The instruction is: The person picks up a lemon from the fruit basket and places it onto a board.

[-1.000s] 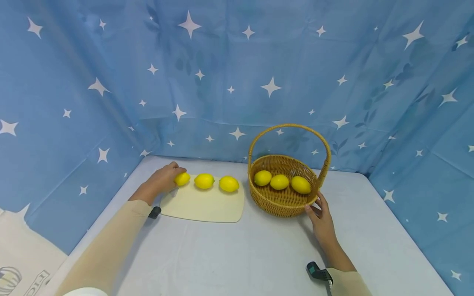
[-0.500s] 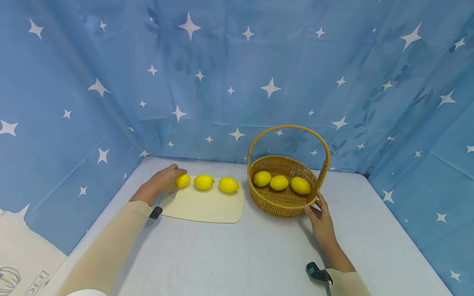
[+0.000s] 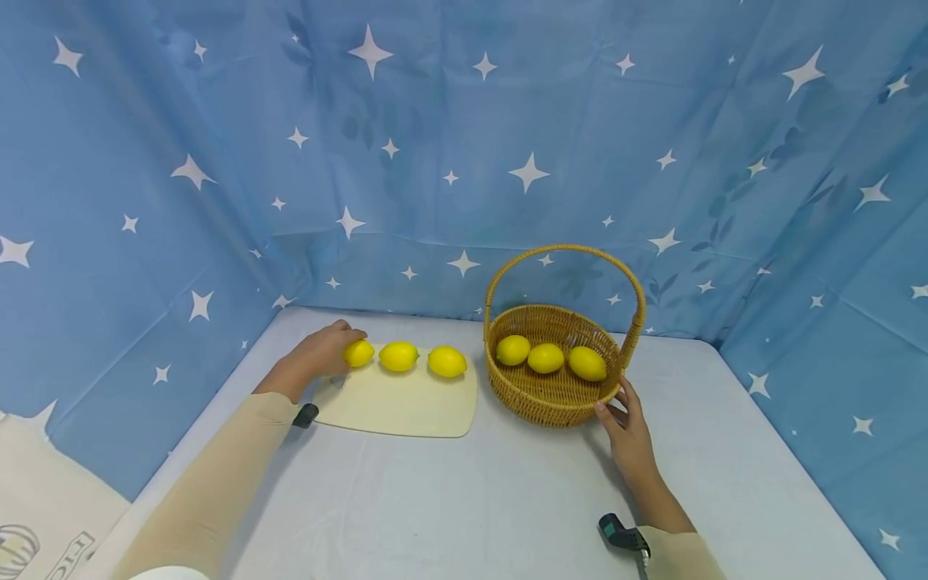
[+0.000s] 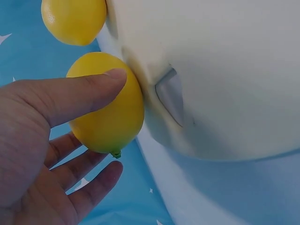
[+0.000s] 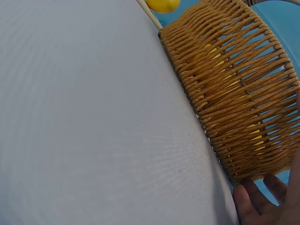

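At the cutting board's left end, my left hand (image 3: 319, 352) holds a yellow lemon (image 3: 358, 353). In the left wrist view the thumb lies across this lemon (image 4: 110, 112), with the fingers behind and below it, and the lemon's green stem tip shows. Two more lemons, a middle one (image 3: 399, 356) and a right one (image 3: 447, 362), lie in a row on the cream cutting board (image 3: 406, 407). My right hand (image 3: 632, 431) grips the near right side of the wicker basket (image 3: 540, 411), thumb at the rim. Inside the basket sit three lemons (image 3: 546, 358).
The basket's tall arched handle (image 3: 569, 248) rises above its rim. A white cloth covers the table (image 3: 435, 499). Blue star-printed curtains (image 3: 449, 121) stand behind and at both sides. A small dark device (image 3: 616, 532) is worn at the right wrist.
Almost nothing differs. The left hand and its lemon have shifted very slightly to the right; the right hand keeps its hold on the basket.
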Tool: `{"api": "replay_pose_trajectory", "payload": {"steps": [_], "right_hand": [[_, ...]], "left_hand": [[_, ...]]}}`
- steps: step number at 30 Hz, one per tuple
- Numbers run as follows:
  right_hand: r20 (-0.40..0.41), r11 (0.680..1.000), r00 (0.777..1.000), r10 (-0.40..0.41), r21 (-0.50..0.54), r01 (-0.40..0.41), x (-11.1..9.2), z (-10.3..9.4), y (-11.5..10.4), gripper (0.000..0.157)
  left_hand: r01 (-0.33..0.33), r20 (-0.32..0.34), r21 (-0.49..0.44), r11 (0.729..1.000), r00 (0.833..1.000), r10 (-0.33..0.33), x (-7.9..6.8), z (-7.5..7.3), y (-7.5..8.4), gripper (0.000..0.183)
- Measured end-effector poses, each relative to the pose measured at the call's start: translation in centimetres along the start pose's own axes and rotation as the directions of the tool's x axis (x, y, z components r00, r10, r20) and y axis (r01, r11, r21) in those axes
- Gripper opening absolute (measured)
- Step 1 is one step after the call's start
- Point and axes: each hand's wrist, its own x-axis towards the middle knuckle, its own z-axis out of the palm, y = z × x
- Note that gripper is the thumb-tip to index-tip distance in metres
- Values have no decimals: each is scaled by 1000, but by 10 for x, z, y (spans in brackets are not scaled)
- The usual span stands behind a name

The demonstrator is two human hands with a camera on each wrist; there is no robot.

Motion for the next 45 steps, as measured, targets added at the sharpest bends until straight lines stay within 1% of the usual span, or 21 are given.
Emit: {"api": "replay_pose_trajectory", "payload": {"steps": [7, 14, 22, 28, 35, 45], "right_hand": [[1, 1000, 1000, 1, 0, -1, -1, 0, 1, 78], [5, 1000, 1000, -12, 9, 12, 0, 0, 0, 77], [8, 999, 999, -32, 15, 32, 1, -1, 0, 77], [10, 999, 999, -35, 11, 35, 0, 0, 1, 77], [15, 1000, 1000, -7, 18, 7, 0, -1, 1, 78], [10, 1000, 1000, -10, 25, 10, -1, -1, -1, 77]], "left_hand": [[-9, -7, 11, 1000, 1000, 9, 3, -1, 0, 56], [17, 19, -10, 1000, 1000, -17, 2, 0, 3, 53], [26, 11, 1, 1000, 1000, -26, 2, 0, -1, 55], [12, 9, -6, 1000, 1000, -12, 3, 0, -2, 58], [2, 15, -2, 1000, 1000, -2, 2, -4, 2, 57], [-12, -1, -1, 1000, 1000, 12, 4, -7, 4, 54]]}}
